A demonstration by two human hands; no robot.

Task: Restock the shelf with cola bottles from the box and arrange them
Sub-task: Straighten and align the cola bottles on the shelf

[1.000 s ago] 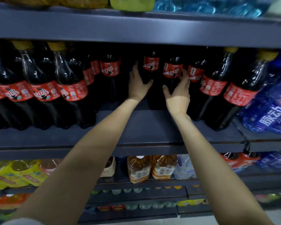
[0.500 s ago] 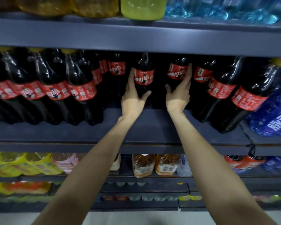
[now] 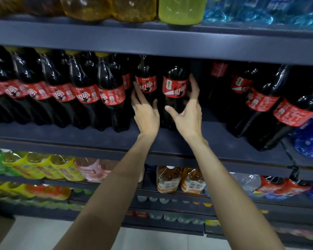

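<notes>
**Two cola bottles in hand, mid-shelf**

Two large cola bottles standing side by side at the middle of the shelf [image 3: 170, 141], set back from its front edge: left cola bottle [image 3: 146, 83] and right cola bottle [image 3: 175, 87], upright, close together, whether touching not clear. Full of dark liquid, so probably heavy and bottom-weighted; thin clear plastic, firm while sealed, glossy and likely slick above and below the label. Red paper-like label band around each waist, offering the better purchase. Best taken low on the body or at the band, not at the narrow neck (caps lost in the shadow under the upper shelf).

Left hand [image 3: 145, 112] at the 7 o'clock side of the left bottle, fingers spread and nearly straight, laid against its flank, thumb up beside the body; no full wrap visible. Right hand [image 3: 188, 112] at the 4 o'clock side of the right bottle, fingers straight up along its right flank to the label, thumb stretched across the lower front; cupping, not clenching.

Outward: row of matching cola bottles [image 3: 83, 91] toward 9 o'clock, yellow caps; more cola [image 3: 278, 109] leaning toward 3 o'clock. Shelf of dark matte metal, flat lip. Blue water packs [image 3: 311, 138] at far 3 o'clock. Yellow and green jugs [image 3: 181, 9] at 12 o'clock. Amber tea bottles [image 3: 179, 179] at 6 o'clock, shrink-wrapped yellow packs [image 3: 40, 166] at 8 o'clock.
</notes>
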